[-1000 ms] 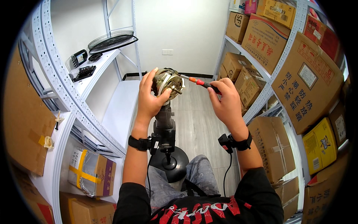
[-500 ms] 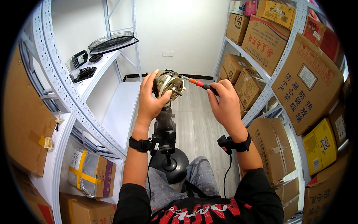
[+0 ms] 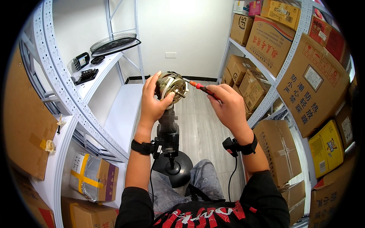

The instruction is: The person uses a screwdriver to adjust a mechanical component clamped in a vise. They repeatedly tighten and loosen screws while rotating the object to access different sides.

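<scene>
An uncovered fan motor [image 3: 173, 84] with a metal shaft pointing toward me tops a black fan stand [image 3: 168, 138] on a round base. My left hand [image 3: 155, 98] is wrapped round the motor's left side, thumb on its front near the shaft. My right hand [image 3: 227, 102] is closed on the handle of a red-and-black screwdriver [image 3: 201, 87]. Its metal tip points left and meets the motor's upper right edge; whether it sits in a screw is too small to tell.
A fan grille [image 3: 114, 43] and black plastic parts [image 3: 86, 75] lie on the left shelf [image 3: 99, 72]. Cardboard boxes [image 3: 272, 41] fill the right rack. The round base [image 3: 178, 171] stands on the floor before my knees. Black bands with cables circle both wrists.
My right hand has shifted slightly left and turned on the screwdriver, its grip now nearer the shank. The left hand and motor look unmoved.
</scene>
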### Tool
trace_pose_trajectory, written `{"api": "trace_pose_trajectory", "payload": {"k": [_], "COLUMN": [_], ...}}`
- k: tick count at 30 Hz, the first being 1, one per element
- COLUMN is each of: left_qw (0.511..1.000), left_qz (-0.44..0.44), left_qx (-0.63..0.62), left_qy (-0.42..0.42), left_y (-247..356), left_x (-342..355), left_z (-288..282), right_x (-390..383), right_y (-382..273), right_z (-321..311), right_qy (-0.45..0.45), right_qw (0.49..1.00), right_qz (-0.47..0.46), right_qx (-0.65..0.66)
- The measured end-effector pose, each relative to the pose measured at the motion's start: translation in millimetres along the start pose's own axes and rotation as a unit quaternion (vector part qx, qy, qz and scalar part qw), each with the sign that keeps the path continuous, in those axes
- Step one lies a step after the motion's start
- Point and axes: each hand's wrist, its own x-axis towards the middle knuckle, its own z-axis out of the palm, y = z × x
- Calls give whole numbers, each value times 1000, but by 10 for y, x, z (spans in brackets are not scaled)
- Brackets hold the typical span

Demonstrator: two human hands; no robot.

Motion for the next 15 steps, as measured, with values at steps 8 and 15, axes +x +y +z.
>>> {"api": "trace_pose_trajectory", "payload": {"k": [8,15], "left_qw": [999,994], "left_qz": [-36,-45], "left_qx": [-16,-77], "left_qy": [-11,-68], "left_y": [20,-63], "left_x": [17,75], "left_z": [-25,-154], "right_x": [286,271], "right_y": [-94,-123], "right_z": [-123,-126], "right_qy": [-25,47], "right_qw": [996,994], "right_qz": [83,-97], "right_qx": [10,9]}}
